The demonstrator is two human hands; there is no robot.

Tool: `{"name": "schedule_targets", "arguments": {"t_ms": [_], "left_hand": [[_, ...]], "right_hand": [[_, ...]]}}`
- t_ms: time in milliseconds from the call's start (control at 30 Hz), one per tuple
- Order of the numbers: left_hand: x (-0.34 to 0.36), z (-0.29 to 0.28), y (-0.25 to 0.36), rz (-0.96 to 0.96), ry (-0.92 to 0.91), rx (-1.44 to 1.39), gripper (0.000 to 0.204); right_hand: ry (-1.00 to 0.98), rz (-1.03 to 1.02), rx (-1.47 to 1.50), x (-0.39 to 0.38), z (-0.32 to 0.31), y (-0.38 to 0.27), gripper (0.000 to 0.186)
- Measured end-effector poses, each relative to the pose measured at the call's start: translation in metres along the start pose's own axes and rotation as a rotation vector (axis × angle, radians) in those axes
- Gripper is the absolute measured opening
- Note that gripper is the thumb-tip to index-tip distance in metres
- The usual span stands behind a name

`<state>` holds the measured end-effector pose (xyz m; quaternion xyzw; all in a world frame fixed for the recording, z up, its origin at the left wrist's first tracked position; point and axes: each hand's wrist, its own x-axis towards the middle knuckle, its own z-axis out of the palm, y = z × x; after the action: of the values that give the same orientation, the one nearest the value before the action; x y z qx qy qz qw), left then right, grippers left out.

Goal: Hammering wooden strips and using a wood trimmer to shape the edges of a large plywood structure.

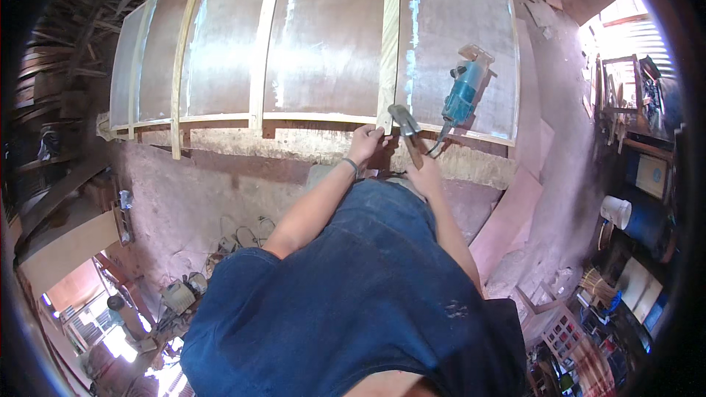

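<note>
My right hand (424, 176) is wrapped round the handle of a hammer (412, 140). The hammer's metal head is up beside the near end of a pale wooden strip (390, 51). At that same end, my left hand (365, 143) has its fingers closed on the strip; whether a nail is also between them is too small to see. The strip runs across a large brown panel (331, 44) edged with thin wood and marked with whitish smears. A blue-green power trimmer (461, 95) lies on the panel, right of the hammer.
More wooden strips (261, 51) cross the panel to the left, some overhanging its near edge. A rough-edged board (257, 143) shows beneath it. Stacked timber (55, 66) stands at far left, with a white bucket (616, 212) and a plastic crate (566, 334) at right.
</note>
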<state>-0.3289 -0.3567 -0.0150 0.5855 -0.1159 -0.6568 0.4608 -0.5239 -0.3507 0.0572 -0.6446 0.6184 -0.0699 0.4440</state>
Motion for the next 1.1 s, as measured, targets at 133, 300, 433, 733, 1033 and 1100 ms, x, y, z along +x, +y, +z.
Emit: {"name": "schedule_targets", "arguments": {"t_ms": [133,300,433,733,1033,1100], "left_hand": [[0.008,-0.029,0.003,0.078,-0.043,0.547,0.035],[0.009,-0.02,0.075,0.238,0.111,1.144,0.043],[0.061,0.011,0.142,0.572,0.216,0.957,0.044],[0.222,0.072,0.24,0.766,0.306,1.132,0.078],[0.256,0.085,0.237,0.863,0.371,1.064,0.072],[0.257,0.082,0.238,0.908,0.363,1.058,0.072]], "right_hand": [[0.095,-0.015,0.09,-0.01,-0.014,-0.005,0.027],[0.163,0.04,0.032,-0.008,-0.012,0.019,0.027],[0.099,0.118,0.041,-0.002,-0.025,-0.001,0.027],[0.044,0.146,0.012,0.037,-0.042,-0.035,0.039],[-0.058,0.218,0.08,0.063,-0.073,-0.056,0.038],[-0.084,0.217,0.089,0.062,-0.076,-0.056,0.038]]}}
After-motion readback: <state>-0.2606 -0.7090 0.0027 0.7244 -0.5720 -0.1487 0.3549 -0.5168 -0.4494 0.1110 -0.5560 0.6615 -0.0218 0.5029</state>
